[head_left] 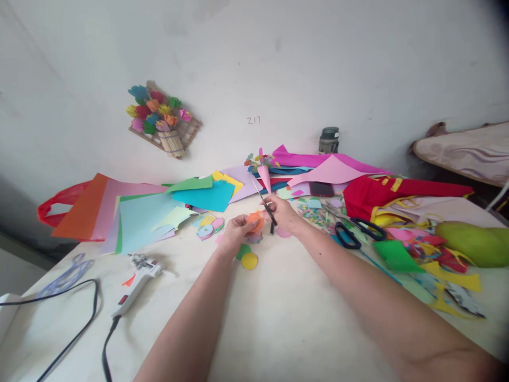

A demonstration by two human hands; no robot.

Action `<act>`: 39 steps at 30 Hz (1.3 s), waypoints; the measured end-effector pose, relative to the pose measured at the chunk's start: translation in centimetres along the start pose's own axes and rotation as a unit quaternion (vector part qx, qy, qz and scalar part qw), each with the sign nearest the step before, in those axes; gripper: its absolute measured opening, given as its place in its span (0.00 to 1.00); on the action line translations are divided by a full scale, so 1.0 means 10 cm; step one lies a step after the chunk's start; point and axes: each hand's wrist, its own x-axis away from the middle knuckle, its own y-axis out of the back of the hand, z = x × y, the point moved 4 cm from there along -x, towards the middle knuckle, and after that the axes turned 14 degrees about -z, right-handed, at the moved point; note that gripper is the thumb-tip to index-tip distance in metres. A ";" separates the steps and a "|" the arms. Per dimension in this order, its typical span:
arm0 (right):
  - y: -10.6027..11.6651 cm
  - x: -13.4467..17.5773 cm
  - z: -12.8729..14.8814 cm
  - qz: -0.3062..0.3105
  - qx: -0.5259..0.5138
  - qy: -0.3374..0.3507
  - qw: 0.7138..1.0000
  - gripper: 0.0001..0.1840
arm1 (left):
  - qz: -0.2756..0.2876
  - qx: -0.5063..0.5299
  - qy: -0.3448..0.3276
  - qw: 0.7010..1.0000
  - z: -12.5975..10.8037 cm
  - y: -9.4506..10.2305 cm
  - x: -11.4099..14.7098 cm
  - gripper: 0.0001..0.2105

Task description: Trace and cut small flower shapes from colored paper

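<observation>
My left hand (pixel 237 232) pinches an orange paper circle (pixel 255 222) over the middle of the table. Just right of it, my right hand (pixel 280 213) is closed around a pair of small scissors (pixel 268 208) with dark handles, blades pointing up and away. Under and beside my left hand lie a yellow paper circle (pixel 249 261) and a green circle (pixel 243 251), partly overlapped. A pink circle (pixel 283 231) rests below my right hand. Left of my hands sits a small pile of pastel paper circles (pixel 210 227).
A glue gun (pixel 137 284) with a black cord lies left. Coloured paper sheets (pixel 143 217) spread along the wall, beside a pink paper cone bouquet (pixel 264 172). Right are large scissors (pixel 360 231), paper scraps (pixel 314 212), a phone (pixel 322 189), a red cloth (pixel 366 196) and a green fruit (pixel 469 243).
</observation>
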 end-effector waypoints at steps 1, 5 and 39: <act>0.00 0.00 0.00 -0.008 -0.004 -0.010 1.000 0.18 | -0.015 0.021 0.005 1.000 0.00 0.02 -0.01 0.14; 0.04 -0.01 0.01 -0.020 0.001 -0.050 0.999 0.19 | -0.061 0.092 -0.010 0.994 -0.02 0.08 -0.05 0.14; -0.07 0.16 -0.08 0.176 0.111 -0.111 0.972 0.12 | -0.112 0.195 -0.021 0.974 -0.03 0.13 -0.08 0.13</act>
